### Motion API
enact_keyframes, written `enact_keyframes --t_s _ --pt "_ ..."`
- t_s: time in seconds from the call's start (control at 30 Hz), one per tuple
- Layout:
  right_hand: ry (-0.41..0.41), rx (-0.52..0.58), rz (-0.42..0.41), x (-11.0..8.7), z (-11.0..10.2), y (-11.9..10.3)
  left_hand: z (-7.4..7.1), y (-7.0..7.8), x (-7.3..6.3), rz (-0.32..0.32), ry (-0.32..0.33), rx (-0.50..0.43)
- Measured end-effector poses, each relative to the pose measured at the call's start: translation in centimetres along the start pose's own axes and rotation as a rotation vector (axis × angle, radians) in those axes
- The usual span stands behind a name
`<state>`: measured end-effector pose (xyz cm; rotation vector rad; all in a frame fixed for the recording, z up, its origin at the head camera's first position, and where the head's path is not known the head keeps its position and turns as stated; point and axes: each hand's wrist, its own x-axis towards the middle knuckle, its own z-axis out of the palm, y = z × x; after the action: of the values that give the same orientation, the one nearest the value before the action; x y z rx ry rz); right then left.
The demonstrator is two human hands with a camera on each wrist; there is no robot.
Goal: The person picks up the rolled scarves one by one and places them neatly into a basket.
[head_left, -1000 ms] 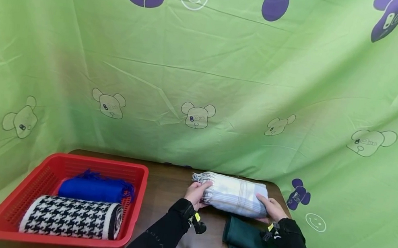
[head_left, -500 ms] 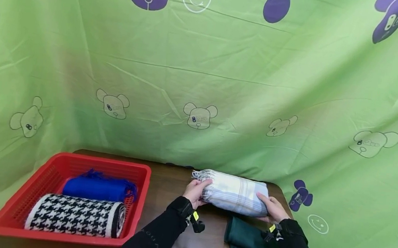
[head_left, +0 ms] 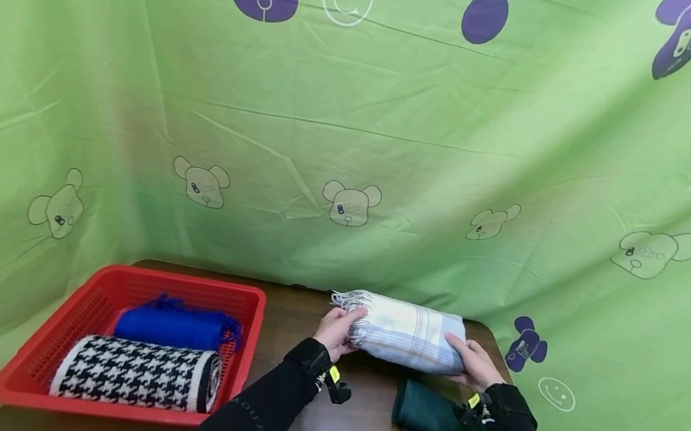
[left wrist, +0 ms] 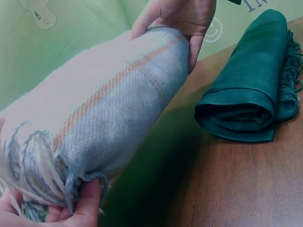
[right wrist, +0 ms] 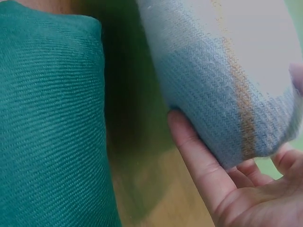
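A rolled pale blue and white striped scarf (head_left: 411, 335) with a fringed left end is held up off the table between both hands. My left hand (head_left: 335, 332) grips its fringed end, thumb on top and fingers underneath. The right hand (head_left: 474, 364) holds the opposite end the same way, its fingers supporting from below in the right wrist view. In the left wrist view, a shadow on the wood lies under the scarf (left wrist: 118, 90). A dark green scarf (head_left: 440, 422), rolled and fringed, lies on the table just in front, partly hidden by the right forearm.
At the left stands a red plastic basket (head_left: 252, 346). Inside it lie a rolled blue scarf (head_left: 169, 327) and a rolled black-and-white houndstooth scarf (head_left: 133, 372). The brown table (head_left: 291, 315) ends at a green printed curtain (head_left: 380, 247) behind and at the right.
Both hands have raised the pale scarf slightly, still holding its two ends. The head view has shifted a little, moving the basket and curtain rightward. The green scarf stays on the table.
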<state>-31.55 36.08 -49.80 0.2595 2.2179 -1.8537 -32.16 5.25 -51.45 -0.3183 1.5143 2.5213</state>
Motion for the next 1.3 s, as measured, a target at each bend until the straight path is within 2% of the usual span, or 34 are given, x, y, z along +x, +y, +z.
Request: enact_keyframes --t_s 0.43,0.77,1.3 --pt "0.012 -0.008 -0.018 -0.3 1.0 -0.4 -0.7 2.0 -1.5 -0.010 -0.014 0.023" --pt "0.011 0.014 -0.043 -1.0 2.1 -1.3 -1.5 2.9 -1.4 0.004 -0.028 0.034" --pt "-0.013 0.028 -0.082 -1.3 3.3 -2.5 -2.6 4.6 -2.4 0.037 -0.045 0.042"
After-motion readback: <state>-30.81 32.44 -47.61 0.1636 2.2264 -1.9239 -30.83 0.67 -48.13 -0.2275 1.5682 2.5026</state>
